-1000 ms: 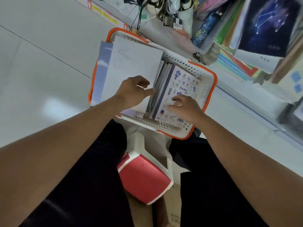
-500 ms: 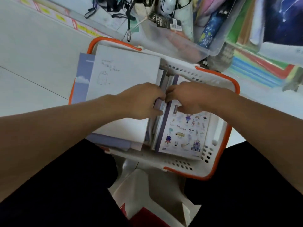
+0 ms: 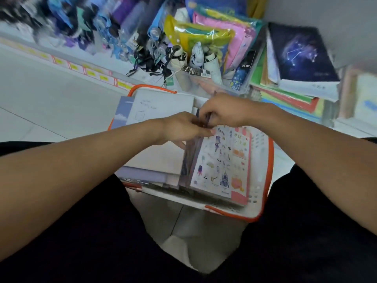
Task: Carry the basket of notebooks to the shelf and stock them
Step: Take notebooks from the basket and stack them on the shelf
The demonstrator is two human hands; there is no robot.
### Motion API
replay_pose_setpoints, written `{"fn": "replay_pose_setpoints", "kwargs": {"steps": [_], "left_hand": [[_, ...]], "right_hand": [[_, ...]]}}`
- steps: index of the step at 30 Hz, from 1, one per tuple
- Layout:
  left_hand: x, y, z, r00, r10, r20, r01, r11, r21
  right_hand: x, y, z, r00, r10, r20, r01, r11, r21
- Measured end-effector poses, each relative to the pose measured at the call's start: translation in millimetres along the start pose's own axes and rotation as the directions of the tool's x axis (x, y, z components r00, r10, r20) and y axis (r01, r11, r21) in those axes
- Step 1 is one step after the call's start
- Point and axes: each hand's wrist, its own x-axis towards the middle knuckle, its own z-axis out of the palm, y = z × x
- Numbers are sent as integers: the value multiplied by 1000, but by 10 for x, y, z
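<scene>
Pinched between left hand and right hand: purple-edged notebook, standing in basket.
Basket white, orange-rimmed, on floor before shelf; beside it lay illustrated sticker-pattern notebook.

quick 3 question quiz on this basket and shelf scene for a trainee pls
1. True or false: the basket has an orange rim.
2. What do the left hand and right hand pinch together? A) a standing notebook B) an umbrella C) the starry book
3. Which notebook lies flat, face up, at the basket's right side?

Key: 1 true. 2 A. 3 the cartoon-print notebook.
</scene>
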Motion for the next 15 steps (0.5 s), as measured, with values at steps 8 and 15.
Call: {"fn": "replay_pose_setpoints", "kwargs": {"steps": [8, 15], "left_hand": [[-102, 190, -554, 944, 90, -317, 40, 923, 382], [-218, 120, -927, 826, 112, -553, 118, 924, 364]], "right_hand": [[-10, -71, 94, 781, 202, -590, -79, 970, 229], [150, 124, 492, 974, 163, 161, -166, 986, 5]]}}
